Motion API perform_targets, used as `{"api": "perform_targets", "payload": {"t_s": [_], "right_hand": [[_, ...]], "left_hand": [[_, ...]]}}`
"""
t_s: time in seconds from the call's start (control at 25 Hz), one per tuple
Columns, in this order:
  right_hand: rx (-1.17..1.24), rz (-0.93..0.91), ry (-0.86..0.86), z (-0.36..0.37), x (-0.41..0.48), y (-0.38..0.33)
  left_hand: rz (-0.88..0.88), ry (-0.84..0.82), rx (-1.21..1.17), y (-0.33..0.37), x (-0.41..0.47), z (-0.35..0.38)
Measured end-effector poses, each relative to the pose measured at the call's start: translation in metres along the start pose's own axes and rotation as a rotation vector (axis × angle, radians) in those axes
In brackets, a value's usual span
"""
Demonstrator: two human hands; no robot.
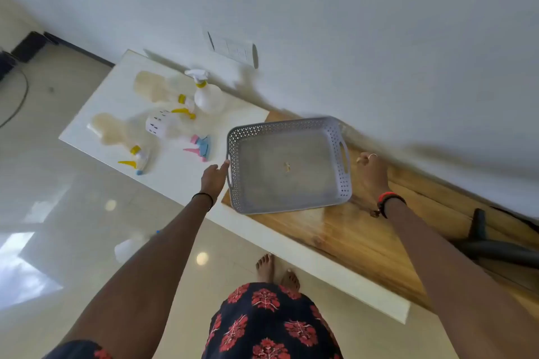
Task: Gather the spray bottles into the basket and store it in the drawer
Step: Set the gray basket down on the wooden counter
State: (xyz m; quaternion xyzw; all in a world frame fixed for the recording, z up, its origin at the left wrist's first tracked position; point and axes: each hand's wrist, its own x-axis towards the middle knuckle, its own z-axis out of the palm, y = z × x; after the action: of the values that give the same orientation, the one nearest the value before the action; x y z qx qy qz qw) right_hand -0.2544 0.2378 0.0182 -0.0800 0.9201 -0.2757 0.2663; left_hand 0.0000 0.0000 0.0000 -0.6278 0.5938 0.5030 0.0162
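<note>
Basket (287,165): one, grey perforated plastic, empty, resting on the wooden part of the tabletop (364,236), with a cut-out handle at each short end.
Basket handling: likely light and fairly stiff; best lifted by both end handles so it stays level once loaded.
Spray bottles: four on the white section to the left of the basket, well apart from it.
Upright bottle (207,95): one, white, standing near the wall.
Lying bottles: three; two with yellow triggers (163,90) (116,137) and one with a pink and blue trigger (175,128).
Bottle handling: probably smooth plastic, light if near empty; take each round the body or neck, not the trigger.
Left hand (214,179): grip open, fingertips touching the basket's left rim, holding nothing.
Right hand (373,172): just beside the basket's right end, fingers loosely curled, empty.
Drawer: not visible.
</note>
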Motion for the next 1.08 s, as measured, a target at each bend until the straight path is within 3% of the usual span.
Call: {"api": "perform_targets", "payload": {"t_s": [0.28, 0.6, 1.08], "right_hand": [[0.016, 0.054, -0.173, 0.035, 0.045, 0.005], [0.010, 0.145, -0.039, 0.041, 0.044, 0.021], [0.252, 0.442, 0.147, 0.012, 0.000, 0.102]], "left_hand": [[-0.038, -0.008, -0.063, -0.015, 0.030, 0.035], [0.026, 0.010, -0.078, -0.008, 0.037, 0.041], [0.186, -0.166, 0.099, 0.033, 0.027, 0.097]]}}
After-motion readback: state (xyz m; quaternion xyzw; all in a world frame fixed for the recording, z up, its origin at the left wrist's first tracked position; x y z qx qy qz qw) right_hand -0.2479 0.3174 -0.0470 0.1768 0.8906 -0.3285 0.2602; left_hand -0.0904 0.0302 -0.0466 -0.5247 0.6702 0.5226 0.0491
